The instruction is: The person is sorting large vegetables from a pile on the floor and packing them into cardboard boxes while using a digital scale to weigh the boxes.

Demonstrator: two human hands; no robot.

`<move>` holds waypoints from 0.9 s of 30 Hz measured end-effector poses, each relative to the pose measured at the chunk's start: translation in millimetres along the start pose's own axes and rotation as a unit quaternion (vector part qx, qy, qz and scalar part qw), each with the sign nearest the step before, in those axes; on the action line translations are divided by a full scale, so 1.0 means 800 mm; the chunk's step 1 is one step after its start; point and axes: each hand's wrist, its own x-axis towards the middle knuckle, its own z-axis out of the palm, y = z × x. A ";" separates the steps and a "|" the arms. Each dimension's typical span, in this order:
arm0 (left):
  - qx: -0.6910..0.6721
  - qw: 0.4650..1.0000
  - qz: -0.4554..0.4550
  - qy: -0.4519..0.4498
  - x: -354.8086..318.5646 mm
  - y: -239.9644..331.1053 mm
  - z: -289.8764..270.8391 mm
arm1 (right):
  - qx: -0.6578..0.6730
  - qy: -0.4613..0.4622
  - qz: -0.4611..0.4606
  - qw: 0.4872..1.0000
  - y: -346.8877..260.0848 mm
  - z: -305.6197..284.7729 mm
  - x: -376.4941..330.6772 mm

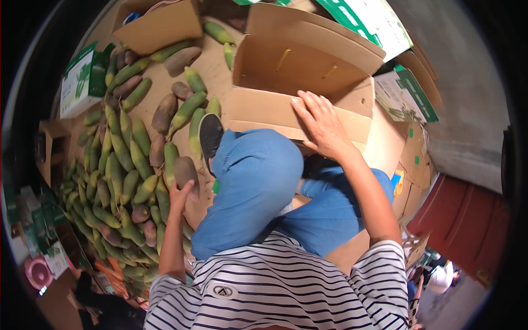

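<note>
My left hand (180, 197) is closed round the lower end of a brownish-purple radish (186, 169), at the right edge of a large heap of radishes. Long green radishes (122, 154) make up most of that heap, with some dark purplish ones (164, 114) among them. Straight ahead stands an open cardboard box (258, 107), its back flap raised. My right hand (320, 120) lies on the box's near flap, fingers stretched out and holding nothing. The visible part of the box's inside shows bare brown cardboard; its bottom is hidden behind the near side.
Another cardboard box (159, 34) stands at the far left. A green-and-white carton (81, 82) is beside the heap, and more printed cartons (404, 93) lean at the far right. My bent legs (256, 176) lie between the heap and the open box. A pink round object (38, 273) is at lower left.
</note>
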 end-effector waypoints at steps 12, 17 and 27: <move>0.216 0.777 0.589 -0.056 -0.028 0.427 0.178 | 0.039 0.045 -0.039 0.997 -0.004 -0.001 -0.001; 0.506 0.732 0.433 -0.144 0.026 0.455 0.288 | 0.012 0.051 -0.043 0.998 -0.005 -0.005 -0.004; 0.135 0.805 0.567 0.116 -0.022 0.301 0.132 | 0.025 0.074 -0.018 0.997 -0.006 0.015 -0.004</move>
